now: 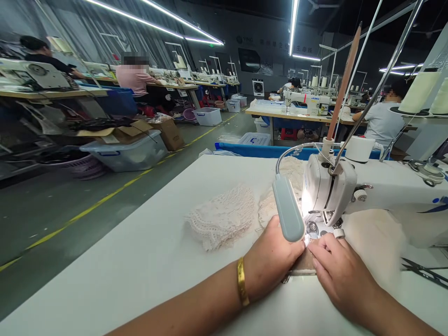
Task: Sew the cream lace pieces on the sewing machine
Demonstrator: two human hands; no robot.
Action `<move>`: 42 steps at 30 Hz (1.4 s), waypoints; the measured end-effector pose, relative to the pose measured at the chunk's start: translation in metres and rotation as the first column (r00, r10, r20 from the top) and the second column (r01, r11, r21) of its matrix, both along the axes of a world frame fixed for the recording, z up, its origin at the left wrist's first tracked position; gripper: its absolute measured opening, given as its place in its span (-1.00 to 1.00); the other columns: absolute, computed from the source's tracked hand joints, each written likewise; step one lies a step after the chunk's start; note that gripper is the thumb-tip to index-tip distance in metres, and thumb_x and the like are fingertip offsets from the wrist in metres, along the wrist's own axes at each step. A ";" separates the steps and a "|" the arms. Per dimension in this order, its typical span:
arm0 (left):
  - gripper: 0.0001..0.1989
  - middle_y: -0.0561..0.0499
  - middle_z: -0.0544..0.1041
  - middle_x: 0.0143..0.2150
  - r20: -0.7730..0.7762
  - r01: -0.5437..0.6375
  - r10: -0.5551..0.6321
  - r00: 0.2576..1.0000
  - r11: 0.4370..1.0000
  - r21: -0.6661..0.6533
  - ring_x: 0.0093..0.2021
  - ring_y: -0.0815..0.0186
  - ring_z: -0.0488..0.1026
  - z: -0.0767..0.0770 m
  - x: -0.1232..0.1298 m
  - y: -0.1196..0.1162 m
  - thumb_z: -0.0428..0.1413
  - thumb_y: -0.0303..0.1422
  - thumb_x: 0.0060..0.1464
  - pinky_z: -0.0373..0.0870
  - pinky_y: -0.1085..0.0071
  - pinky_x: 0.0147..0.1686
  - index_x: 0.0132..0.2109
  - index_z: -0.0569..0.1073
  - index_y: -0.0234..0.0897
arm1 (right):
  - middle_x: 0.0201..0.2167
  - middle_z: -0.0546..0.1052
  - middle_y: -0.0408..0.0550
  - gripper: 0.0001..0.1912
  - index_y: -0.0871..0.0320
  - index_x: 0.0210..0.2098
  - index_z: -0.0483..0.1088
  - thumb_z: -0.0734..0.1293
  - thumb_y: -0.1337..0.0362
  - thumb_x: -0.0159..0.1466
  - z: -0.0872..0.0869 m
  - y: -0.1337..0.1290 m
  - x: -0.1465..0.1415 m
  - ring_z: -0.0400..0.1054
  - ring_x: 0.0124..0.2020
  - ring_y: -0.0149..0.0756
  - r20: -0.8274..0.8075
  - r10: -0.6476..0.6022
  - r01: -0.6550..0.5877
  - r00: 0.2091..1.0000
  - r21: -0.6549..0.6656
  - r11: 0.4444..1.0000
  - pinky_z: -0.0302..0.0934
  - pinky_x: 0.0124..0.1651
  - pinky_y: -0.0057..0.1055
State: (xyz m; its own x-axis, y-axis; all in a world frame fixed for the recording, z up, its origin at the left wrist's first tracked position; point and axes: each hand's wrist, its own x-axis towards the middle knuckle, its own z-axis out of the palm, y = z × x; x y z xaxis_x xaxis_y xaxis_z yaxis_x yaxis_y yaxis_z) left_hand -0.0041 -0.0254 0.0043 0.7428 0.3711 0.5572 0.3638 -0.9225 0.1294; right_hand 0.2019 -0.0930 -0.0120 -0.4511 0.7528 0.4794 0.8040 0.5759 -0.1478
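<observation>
My left hand (273, 254), a gold bracelet at its wrist, is closed at the front of the white sewing machine (329, 182), its thumb close to the presser foot. A grey-green lamp head (289, 207) covers part of its fingers, so what they grip is hidden. Opposite it, my right hand (345, 270) wears a ring and has its fingers curled and pinched beside the needle area. Cream fabric (376, 242) spreads under and beyond this hand. Between both hands a tan surface (304, 263) shows. Pale lace fabric (276, 205) lies behind my left hand.
A separate lace piece (224, 217) rests on the white table (168, 270) to the left. Black scissors (425, 273) lie at the right edge. Thread cones (422, 91) stand behind the machine. Several people sit at other machines, and a plastic bin (129, 151) stands across the aisle.
</observation>
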 end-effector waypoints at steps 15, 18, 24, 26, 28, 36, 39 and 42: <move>-0.72 -0.05 0.64 -0.09 -0.033 -0.052 0.052 0.998 0.999 0.001 -0.13 0.20 0.55 -0.008 -0.003 0.001 -0.07 -0.54 0.40 0.41 0.06 0.12 -0.15 0.53 -0.24 | -0.36 0.43 -0.02 -0.76 0.15 -0.22 0.42 0.14 0.46 0.41 0.001 0.004 0.000 0.24 -0.43 -0.22 0.004 -0.043 0.043 0.999 -0.048 0.998 0.22 -0.38 -0.30; -0.71 -0.07 0.66 -0.11 -0.040 -0.083 0.083 0.996 0.996 0.023 -0.11 0.15 0.55 -0.008 -0.002 0.003 -0.08 -0.53 0.41 0.43 0.02 0.08 -0.18 0.52 -0.29 | -0.34 0.45 -0.01 -0.76 0.15 -0.15 0.44 0.15 0.46 0.41 0.002 0.003 0.000 0.28 -0.42 -0.21 0.019 -0.043 0.044 0.999 -0.047 0.998 0.26 -0.37 -0.29; -0.76 -0.04 0.65 -0.17 -0.067 -0.069 0.069 0.995 0.998 -0.003 -0.16 0.20 0.54 -0.001 0.000 0.010 -0.04 -0.54 0.39 0.40 0.07 0.07 -0.18 0.49 -0.27 | -0.27 0.53 0.00 -0.69 0.12 0.09 0.40 0.13 0.41 0.46 0.001 0.003 0.005 0.41 -0.32 -0.14 -0.053 -0.055 0.054 0.997 -0.021 0.998 0.39 -0.26 -0.21; -0.77 -0.04 0.64 -0.20 -0.087 -0.079 0.078 0.993 0.997 0.002 -0.17 0.20 0.54 0.001 -0.001 0.011 -0.03 -0.56 0.36 0.39 0.10 0.05 -0.20 0.48 -0.28 | -0.21 0.55 0.04 -0.67 0.12 0.16 0.37 0.15 0.35 0.48 0.000 0.004 0.008 0.46 -0.23 -0.09 -0.100 -0.103 0.105 0.990 0.015 0.994 0.43 -0.22 -0.18; -0.77 -0.03 0.63 -0.21 -0.090 -0.092 0.091 0.992 0.996 -0.002 -0.16 0.20 0.53 0.003 0.000 0.012 -0.02 -0.58 0.34 0.38 0.12 0.03 -0.23 0.46 -0.27 | -0.14 0.54 0.07 -0.66 0.11 0.20 0.35 0.15 0.31 0.49 -0.001 0.005 0.010 0.48 -0.16 -0.07 -0.136 -0.129 0.132 0.982 0.017 0.991 0.45 -0.18 -0.17; -0.81 -0.03 0.62 -0.15 -0.064 -0.094 0.087 0.994 0.989 -0.111 -0.14 0.21 0.53 0.002 0.001 0.010 0.02 -0.59 0.31 0.40 0.23 0.00 -0.23 0.45 -0.27 | -0.18 0.52 0.03 -0.65 0.08 0.23 0.32 0.17 0.27 0.49 -0.005 0.002 0.011 0.47 -0.14 -0.07 -0.219 -0.122 0.125 0.968 -0.003 0.992 0.47 -0.12 -0.14; -0.86 -0.02 0.58 -0.20 -0.094 -0.158 0.142 0.985 0.967 -0.199 -0.16 0.20 0.51 0.007 0.002 0.020 0.07 -0.53 0.28 0.43 0.27 -0.07 -0.26 0.46 -0.28 | -0.23 0.53 -0.03 -0.66 0.06 0.21 0.31 0.17 0.31 0.48 -0.005 0.000 0.010 0.49 -0.22 -0.12 -0.225 -0.088 0.089 0.970 -0.006 0.996 0.49 -0.19 -0.21; -0.82 -0.02 0.53 -0.28 -0.125 -0.226 0.201 0.972 0.942 -0.247 -0.24 0.21 0.49 0.018 0.009 0.048 0.15 -0.47 0.26 0.47 0.27 -0.14 -0.36 0.44 -0.30 | -0.30 0.54 -0.08 -0.67 0.06 0.20 0.30 0.18 0.33 0.47 -0.007 -0.001 0.012 0.49 -0.32 -0.17 -0.207 -0.073 0.066 0.976 -0.037 0.997 0.49 -0.28 -0.26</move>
